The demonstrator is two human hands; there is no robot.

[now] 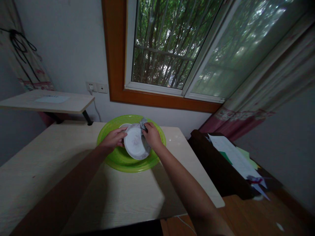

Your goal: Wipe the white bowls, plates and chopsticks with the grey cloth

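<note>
Over a round lime-green plastic basin [131, 169], the left hand [113, 138] pinches a round white plate [136, 144] at ten o'clock, while the right hand's [153, 135] curled fingers grip a grey cloth [143, 122] at one, apparently wiping, needing steady support.

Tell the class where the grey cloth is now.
In the head view, the grey cloth is in the right hand, at the upper-right edge of the round white plate, over the lime-green plastic basin.

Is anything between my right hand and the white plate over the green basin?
Yes, the gray cloth, bunched in your right hand at the rim of the white plate. Nothing visible blocks your left hand, which holds the plate.
</note>
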